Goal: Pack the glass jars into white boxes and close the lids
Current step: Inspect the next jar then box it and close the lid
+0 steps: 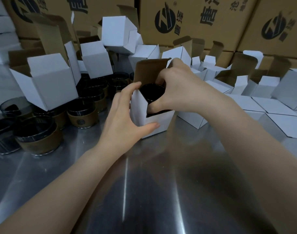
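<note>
A white box (158, 123) stands open at the middle of the metal table (161, 183), its brown lid flap (151, 70) upright behind. A dark glass jar (152, 93) sits inside, only its rim showing. My left hand (124, 119) grips the box's left front corner, thumb across the front wall and fingers at the top edge. My right hand (176, 88) reaches over the opening from the right, its fingers curled down on the jar and the right side flap.
Several dark jars with brown bands (80, 115) crowd the left of the table. Open white boxes (48, 85) lie piled above and behind them. Closed white boxes (271, 119) are lined up on the right. Big brown cartons (203, 22) wall off the back.
</note>
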The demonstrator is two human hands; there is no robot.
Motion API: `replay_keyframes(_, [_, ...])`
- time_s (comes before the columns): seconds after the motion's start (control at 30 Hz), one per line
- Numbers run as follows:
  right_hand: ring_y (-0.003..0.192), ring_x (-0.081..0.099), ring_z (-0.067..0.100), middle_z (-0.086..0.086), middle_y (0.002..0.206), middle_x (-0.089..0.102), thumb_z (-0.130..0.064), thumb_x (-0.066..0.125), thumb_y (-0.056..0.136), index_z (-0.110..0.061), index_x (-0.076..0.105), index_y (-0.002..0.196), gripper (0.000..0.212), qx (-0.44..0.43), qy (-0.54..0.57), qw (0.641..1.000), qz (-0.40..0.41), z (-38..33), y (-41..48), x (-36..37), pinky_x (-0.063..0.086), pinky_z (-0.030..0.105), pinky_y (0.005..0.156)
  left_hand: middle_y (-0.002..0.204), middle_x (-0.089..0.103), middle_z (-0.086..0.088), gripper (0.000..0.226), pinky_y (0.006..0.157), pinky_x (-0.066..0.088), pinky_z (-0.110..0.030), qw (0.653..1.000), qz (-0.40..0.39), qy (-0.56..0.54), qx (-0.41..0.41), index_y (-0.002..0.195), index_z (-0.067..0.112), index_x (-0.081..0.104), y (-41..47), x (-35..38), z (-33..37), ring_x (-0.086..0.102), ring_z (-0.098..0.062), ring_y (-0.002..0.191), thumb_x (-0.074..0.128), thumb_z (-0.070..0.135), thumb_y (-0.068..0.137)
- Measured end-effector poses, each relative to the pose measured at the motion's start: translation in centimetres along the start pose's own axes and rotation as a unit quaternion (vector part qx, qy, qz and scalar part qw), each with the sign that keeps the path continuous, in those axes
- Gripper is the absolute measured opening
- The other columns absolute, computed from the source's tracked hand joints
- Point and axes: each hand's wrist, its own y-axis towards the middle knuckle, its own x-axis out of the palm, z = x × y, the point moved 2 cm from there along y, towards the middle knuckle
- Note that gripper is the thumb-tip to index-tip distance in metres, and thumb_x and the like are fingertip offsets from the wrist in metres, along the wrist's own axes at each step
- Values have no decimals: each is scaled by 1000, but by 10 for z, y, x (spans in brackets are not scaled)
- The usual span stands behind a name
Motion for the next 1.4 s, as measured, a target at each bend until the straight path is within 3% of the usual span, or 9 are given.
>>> replay_keyframes(0.17, [101, 42, 21, 4, 103, 41, -40, 82, 65, -20, 51, 89, 44, 48, 19, 998, -44, -3, 0, 9, 33, 28, 58, 133, 36, 16, 97, 97, 35, -18, 1000, -9, 21, 13, 142, 50, 24, -1, 0, 2, 38, 0, 123, 83, 44, 66])
replay_keyframes(0.33, [89, 51, 23, 7, 102, 49, -34, 80, 69, -18, 47, 80, 39, 93, 31, 990, -106, -3, -2, 12, 31, 27, 52, 129, 36, 15, 97, 93, 31, -11, 999, -17, 42, 31, 143, 51, 23, -1, 1, 6, 37, 3, 119, 83, 45, 66])
replay_keyframes(0.57, [81, 48, 22, 3, 81, 38, -29, 79, 74, -17, 40, 74, 40, 116, 9, 983, -139, -7, -4, 14, 30, 27, 49, 131, 39, 9, 97, 91, 32, -11, 997, -18, 59, 45, 143, 48, 26, -2, 1, 9, 39, -1, 117, 82, 46, 64])
replay_keyframes(0.77, [83, 48, 22, 5, 90, 38, -32, 78, 77, -18, 37, 74, 43, 110, 2, 981, -162, -9, -4, 13, 33, 27, 51, 130, 37, 11, 98, 89, 33, -9, 998, -28, 51, 30, 142, 52, 24, -1, 2, 7, 39, 0, 116, 82, 48, 63])
replay_keyframes(0.93, [67, 44, 16, 2, 79, 34, -31, 75, 78, -17, 39, 73, 39, 102, 24, 980, -168, -6, -4, 12, 32, 25, 50, 132, 38, 9, 100, 88, 34, -10, 998, -29, 49, 29, 144, 53, 22, -1, 2, 5, 38, 0, 117, 84, 47, 66])
replay_keyframes(1.1, [74, 55, 19, 7, 87, 55, -30, 76, 76, -11, 58, 90, 29, 85, 89, 981, -152, -3, -5, 8, 40, 26, 57, 128, 38, 12, 99, 95, 36, -14, 999, -27, 16, 12, 145, 55, 22, -2, 1, 4, 39, 2, 118, 83, 46, 67])
replay_keyframes(1.23, [93, 63, 18, 1, 101, 63, -39, 80, 72, -18, 59, 113, 51, 85, 146, 978, -122, 1, -5, 1, 56, 35, 79, 123, 39, 14, 98, 96, 38, -16, 999, -25, -17, -23, 146, 54, 21, -2, -1, 0, 43, 1, 118, 80, 45, 69])
replay_keyframes(1.3, [91, 64, 18, -2, 98, 60, -36, 78, 76, -22, 60, 111, 42, 97, 199, 970, -97, 5, -3, -2, 59, 40, 82, 122, 39, 14, 97, 94, 39, -16, 999, -28, -24, -40, 147, 54, 19, -1, -1, -3, 44, 0, 117, 79, 45, 72])
replay_keyframes(1.4, [86, 66, 18, -3, 92, 62, -22, 66, 89, -26, 64, 93, 6, 106, 251, 962, -35, 9, 0, -6, 61, 36, 78, 121, 36, 19, 92, 93, 37, -15, 997, -42, -38, -61, 145, 59, 16, 1, -1, -6, 43, 1, 117, 77, 43, 77])
